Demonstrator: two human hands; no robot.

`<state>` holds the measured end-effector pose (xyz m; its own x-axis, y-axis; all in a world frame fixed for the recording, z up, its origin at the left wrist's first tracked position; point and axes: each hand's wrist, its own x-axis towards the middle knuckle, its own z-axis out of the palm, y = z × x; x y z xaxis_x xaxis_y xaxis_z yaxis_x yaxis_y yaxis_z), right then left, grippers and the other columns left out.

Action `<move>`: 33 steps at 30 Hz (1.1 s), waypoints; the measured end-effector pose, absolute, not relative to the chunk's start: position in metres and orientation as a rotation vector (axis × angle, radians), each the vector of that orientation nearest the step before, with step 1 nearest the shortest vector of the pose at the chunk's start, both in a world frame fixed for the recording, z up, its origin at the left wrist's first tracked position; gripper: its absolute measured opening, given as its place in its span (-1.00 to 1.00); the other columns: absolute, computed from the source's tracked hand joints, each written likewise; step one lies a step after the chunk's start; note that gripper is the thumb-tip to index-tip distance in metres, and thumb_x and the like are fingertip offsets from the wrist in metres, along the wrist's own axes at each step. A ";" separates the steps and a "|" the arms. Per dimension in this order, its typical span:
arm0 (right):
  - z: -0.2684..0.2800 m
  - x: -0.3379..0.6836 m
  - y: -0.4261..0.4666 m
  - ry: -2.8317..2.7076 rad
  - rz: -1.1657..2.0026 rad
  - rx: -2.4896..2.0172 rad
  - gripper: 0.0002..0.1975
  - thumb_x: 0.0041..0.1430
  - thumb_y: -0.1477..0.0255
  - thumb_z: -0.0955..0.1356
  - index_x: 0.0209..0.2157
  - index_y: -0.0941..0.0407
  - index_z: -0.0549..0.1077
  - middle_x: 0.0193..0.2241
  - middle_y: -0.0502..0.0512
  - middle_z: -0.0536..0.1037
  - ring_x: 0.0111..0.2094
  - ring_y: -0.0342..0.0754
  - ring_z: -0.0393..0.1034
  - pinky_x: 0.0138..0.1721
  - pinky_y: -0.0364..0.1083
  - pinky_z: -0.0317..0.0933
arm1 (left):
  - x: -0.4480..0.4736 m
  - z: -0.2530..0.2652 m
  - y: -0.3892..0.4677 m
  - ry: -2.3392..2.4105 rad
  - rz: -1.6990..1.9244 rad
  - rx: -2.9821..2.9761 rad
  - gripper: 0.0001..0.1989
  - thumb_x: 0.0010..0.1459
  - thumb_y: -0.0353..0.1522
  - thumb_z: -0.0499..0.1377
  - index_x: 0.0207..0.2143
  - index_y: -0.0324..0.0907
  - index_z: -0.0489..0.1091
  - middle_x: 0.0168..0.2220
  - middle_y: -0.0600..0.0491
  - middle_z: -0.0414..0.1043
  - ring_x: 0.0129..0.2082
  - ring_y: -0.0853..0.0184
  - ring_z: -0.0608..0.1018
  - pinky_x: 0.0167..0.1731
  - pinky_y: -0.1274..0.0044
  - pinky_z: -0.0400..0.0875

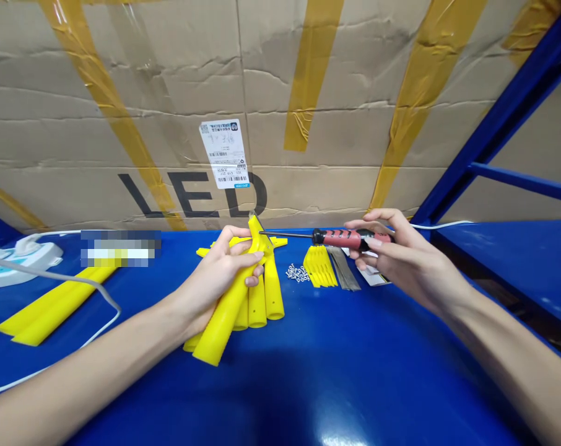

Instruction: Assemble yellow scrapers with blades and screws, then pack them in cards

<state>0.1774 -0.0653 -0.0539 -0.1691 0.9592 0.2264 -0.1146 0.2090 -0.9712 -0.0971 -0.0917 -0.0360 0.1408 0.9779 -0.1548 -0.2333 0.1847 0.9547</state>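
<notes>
1. A yellow tube is gripped in the left hand, fingers curled and pressed around it. It is held tilted, upper end raised off the bench, so that end is presented to the tool.
2. A small metal blade is seen at the tube's top end; how it is seated cannot be told.
3. A screwdriver is held level in the right hand. The red-black handle is pinched between thumb and fingertips, not fisted, a hold that looks suited to fine turning.
4. The screwdriver tip is brought to the tube's top end, at or just beside the blade; actual contact with a screw cannot be told.
5. More tubes lie just behind and under the held one, touching it, probably stock kept within reach.
6. Screws are piled between the tubes and a stack of yellow clips; grey strips lie just beside the clips, all near the right hand.
7. Further yellow pieces lie well apart at left, near a power strip and its white cable.
8. A taped carton marked LED stands behind the bench.
</notes>
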 end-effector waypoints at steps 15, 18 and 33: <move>-0.059 0.173 -0.066 -1.436 1.019 -1.041 -0.69 0.29 0.02 0.34 -0.26 -0.05 0.31 -0.58 -0.10 0.39 -0.74 -0.18 0.21 -0.73 -0.13 0.08 | -0.100 -0.034 -0.091 0.973 1.094 0.955 -0.67 0.15 -0.50 0.30 -0.17 -0.06 0.22 -0.49 0.16 0.36 -0.61 0.54 0.32 -0.57 0.71 0.23; -0.059 0.172 -0.067 -1.409 1.089 -1.024 -0.71 0.26 0.06 0.38 -0.23 -0.04 0.33 -0.46 -0.03 0.49 -0.63 -0.12 0.37 -0.64 -0.10 0.24 | -0.101 -0.035 -0.090 0.970 1.124 0.981 -0.65 0.14 -0.49 0.31 -0.16 -0.04 0.22 -0.44 0.15 0.39 -0.60 0.55 0.33 -0.56 0.70 0.26; -0.052 0.176 -0.067 -1.400 1.184 -0.929 -0.64 0.11 0.19 0.50 -0.14 -0.07 0.35 -0.33 0.01 0.53 -0.44 -0.04 0.49 -0.46 -0.02 0.40 | -0.100 -0.036 -0.091 1.000 1.113 0.989 -0.64 0.12 -0.50 0.31 -0.16 -0.03 0.23 -0.41 0.17 0.37 -0.59 0.55 0.35 -0.55 0.70 0.28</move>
<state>0.1755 -0.0669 -0.0521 -0.1667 0.9609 0.2211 -0.0582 0.2143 -0.9750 -0.1003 -0.0913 -0.0362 0.1507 0.9805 -0.1259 -0.2296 0.1586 0.9603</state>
